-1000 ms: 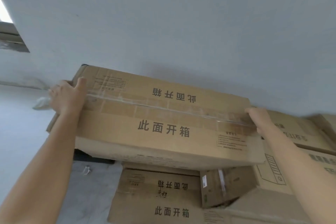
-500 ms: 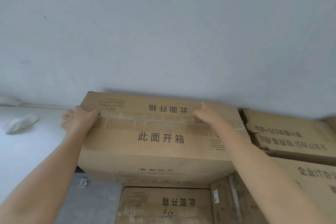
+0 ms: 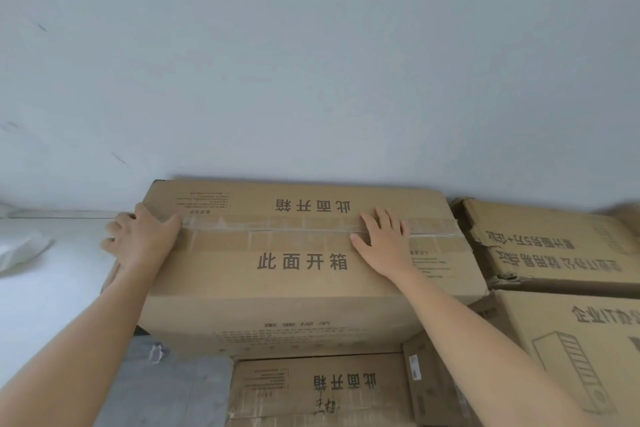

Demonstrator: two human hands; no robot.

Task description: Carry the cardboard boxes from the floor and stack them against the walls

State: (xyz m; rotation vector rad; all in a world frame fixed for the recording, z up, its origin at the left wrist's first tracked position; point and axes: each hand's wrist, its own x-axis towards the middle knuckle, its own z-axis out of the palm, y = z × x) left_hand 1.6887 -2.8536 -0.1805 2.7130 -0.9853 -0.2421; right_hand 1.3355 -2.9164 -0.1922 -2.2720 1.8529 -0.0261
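Two hands on the top box [image 3: 301, 288]: left hand [image 3: 142, 243] curls its fingers over the left edge, right hand [image 3: 384, 246] lies flat, fingers spread. Four other boxes [image 3: 554, 253] sit below and beside.

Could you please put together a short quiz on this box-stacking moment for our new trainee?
1. True or false: the right hand lies flat, fingers spread, on the taped seam of the top box.
2. Multiple choice: what stands directly behind the top box? A) the wall B) a window C) a metal shelf
3. Short answer: which neighbouring box shows torn cardboard at its near corner?

Key
1. True.
2. A.
3. The torn box just to the right of the top box.
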